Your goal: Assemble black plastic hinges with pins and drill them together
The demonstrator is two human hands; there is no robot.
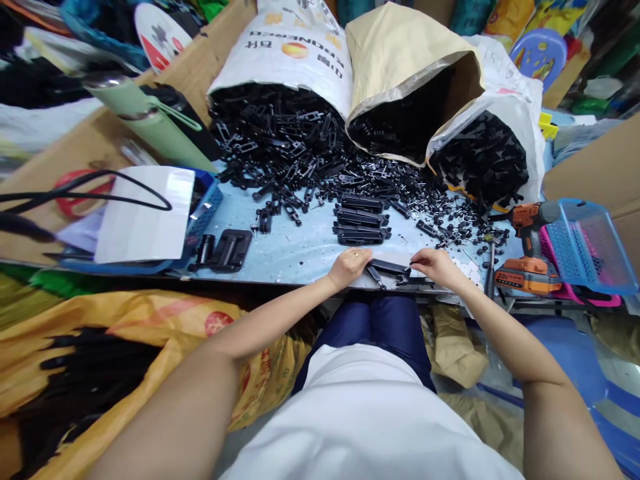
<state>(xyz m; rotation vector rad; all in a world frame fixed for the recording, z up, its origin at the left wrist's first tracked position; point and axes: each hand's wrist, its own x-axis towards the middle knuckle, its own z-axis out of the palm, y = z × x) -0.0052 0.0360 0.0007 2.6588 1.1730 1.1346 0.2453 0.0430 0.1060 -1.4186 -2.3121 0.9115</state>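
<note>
The black bar [391, 267] looks smooth plastic, the white sheet [143, 217] glossy.

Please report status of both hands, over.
Left hand holding black part; right hand at its right end. Similar pieces just beyond. Drill at right, clear of hands.

Drill battery [525, 279]: pale marking [510, 276], apparently "20V". White sack [280, 70]: dark Latin capitals [319, 44] and Chinese characters [331, 65] around orange-red logo [295, 50]; wording not securely legible. Yellow sack [185, 310]: red round emblem [219, 323], illegible. Paler sack [520, 77], right: faint handwriting [504, 61], illegible.
</note>
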